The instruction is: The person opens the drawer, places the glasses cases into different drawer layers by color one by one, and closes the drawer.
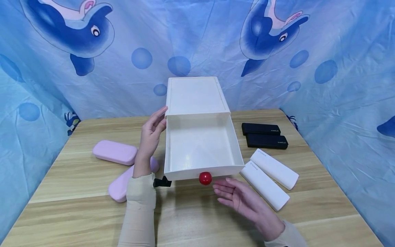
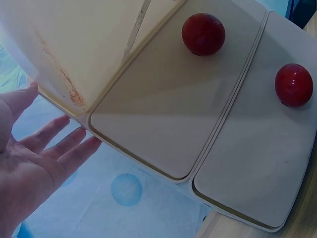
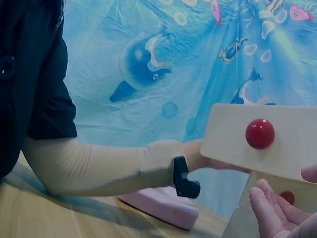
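Note:
A white drawer cabinet [image 1: 195,95] stands in the middle of the table, its top drawer [image 1: 200,147] pulled out and its bare white floor showing. On the drawer's front is a round red knob [image 1: 205,178]. My left hand [image 1: 149,137] rests against the cabinet's left side, fingertips touching near the top front corner. Just right of the knob, my right hand [image 1: 242,200] is held with fingers extended and nothing in it. Two lower drawers with red knobs [image 2: 203,33] are closed in the left wrist view.
Two lilac cases [image 1: 115,152] lie on the left, one partly behind the left forearm. On the right are two black cases [image 1: 266,141] and two white cases [image 1: 274,168] with lettering. A blue curtain [image 1: 197,41] with dolphins hangs behind the wooden table [image 1: 77,192].

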The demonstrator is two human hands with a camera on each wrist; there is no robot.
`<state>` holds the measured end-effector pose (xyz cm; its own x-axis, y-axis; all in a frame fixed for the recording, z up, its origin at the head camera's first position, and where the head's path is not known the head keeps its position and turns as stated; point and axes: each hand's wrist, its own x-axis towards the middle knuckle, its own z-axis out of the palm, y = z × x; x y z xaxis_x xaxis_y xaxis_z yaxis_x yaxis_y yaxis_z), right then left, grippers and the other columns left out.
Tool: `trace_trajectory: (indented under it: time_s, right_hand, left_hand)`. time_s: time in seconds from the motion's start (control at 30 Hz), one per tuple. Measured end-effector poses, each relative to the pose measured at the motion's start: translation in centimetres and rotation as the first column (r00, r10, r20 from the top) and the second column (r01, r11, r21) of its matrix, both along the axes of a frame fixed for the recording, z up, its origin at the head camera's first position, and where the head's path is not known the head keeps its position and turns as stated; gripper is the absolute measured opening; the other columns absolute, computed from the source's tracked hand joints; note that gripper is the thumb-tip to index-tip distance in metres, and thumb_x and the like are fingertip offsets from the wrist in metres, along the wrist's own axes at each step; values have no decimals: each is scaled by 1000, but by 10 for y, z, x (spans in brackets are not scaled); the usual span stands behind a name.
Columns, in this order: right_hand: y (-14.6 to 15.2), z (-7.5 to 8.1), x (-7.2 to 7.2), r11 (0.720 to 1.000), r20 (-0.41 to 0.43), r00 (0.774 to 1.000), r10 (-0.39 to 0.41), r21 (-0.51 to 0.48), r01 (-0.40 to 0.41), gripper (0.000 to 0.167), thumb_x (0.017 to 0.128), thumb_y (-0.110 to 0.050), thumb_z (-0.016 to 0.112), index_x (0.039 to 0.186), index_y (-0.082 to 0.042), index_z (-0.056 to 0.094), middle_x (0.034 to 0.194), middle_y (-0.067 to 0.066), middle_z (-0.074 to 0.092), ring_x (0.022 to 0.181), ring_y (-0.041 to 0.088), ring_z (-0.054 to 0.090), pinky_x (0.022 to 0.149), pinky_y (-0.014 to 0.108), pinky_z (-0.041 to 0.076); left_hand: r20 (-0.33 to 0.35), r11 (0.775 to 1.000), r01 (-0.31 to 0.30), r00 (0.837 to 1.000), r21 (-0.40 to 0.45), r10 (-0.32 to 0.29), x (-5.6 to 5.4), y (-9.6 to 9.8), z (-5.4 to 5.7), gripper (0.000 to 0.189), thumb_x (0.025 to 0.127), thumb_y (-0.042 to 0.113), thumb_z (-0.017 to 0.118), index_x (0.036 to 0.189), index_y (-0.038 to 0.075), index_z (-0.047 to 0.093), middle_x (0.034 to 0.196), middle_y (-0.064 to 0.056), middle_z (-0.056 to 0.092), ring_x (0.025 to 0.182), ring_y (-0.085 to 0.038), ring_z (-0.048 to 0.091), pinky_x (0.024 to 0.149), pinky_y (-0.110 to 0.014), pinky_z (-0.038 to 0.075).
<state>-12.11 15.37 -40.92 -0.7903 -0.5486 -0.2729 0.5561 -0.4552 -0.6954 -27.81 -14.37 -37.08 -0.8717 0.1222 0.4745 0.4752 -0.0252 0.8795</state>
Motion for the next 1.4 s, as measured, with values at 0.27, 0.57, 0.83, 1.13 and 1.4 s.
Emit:
trace_trajectory:
  time_s: [0.27, 0.57, 0.83, 1.13, 1.4]
  right_hand:
    - [14, -12, -3, 998, -29, 998, -58, -37, 57, 30, 106, -20, 37, 113, -7, 63, 113, 6, 70, 103, 12, 67, 94, 26, 55]
    - [28, -17, -7, 990, -76, 987, -141, -35, 139, 29, 106, -17, 36, 109, -11, 64, 109, 4, 72, 104, 13, 68, 93, 26, 56]
    - [52, -16, -9, 945, -156, 934, -322, 6, 326, 34, 105, -13, 38, 104, -10, 71, 104, 3, 74, 102, 12, 69, 92, 26, 56]
    - [85, -15, -4, 839, -218, 841, -495, 130, 528, 24, 102, -15, 49, 105, -15, 72, 108, 1, 74, 104, 12, 69, 90, 27, 57]
    - [107, -22, 0, 825, -250, 811, -529, 73, 561, 26, 102, -9, 46, 108, -13, 72, 110, 2, 74, 106, 12, 69, 91, 26, 56]
  left_hand:
    - [5, 1000, 4, 1000, 11, -4, 0, 1, 1, 43, 101, 10, 48, 143, 3, 45, 150, -9, 43, 133, -16, 47, 99, -19, 50]
    - [10, 1000, 0, 1000, 17, 0, 1, 1, 1, 43, 102, 9, 47, 144, 3, 44, 149, -11, 43, 126, -6, 51, 98, -17, 50]
    - [3, 1000, 10, 1000, 24, -10, 2, 1, 2, 42, 102, 9, 47, 143, 2, 44, 148, -11, 44, 125, -6, 52, 97, -17, 50]
    - [6, 1000, 12, 1000, 24, -12, 1, 3, 1, 43, 102, 9, 47, 144, 3, 44, 149, -11, 44, 124, -5, 52, 97, -17, 50]
    - [14, 1000, 0, 1000, 13, 0, 0, 2, 0, 43, 102, 11, 48, 144, 5, 44, 149, -9, 44, 124, -6, 52, 97, -16, 50]
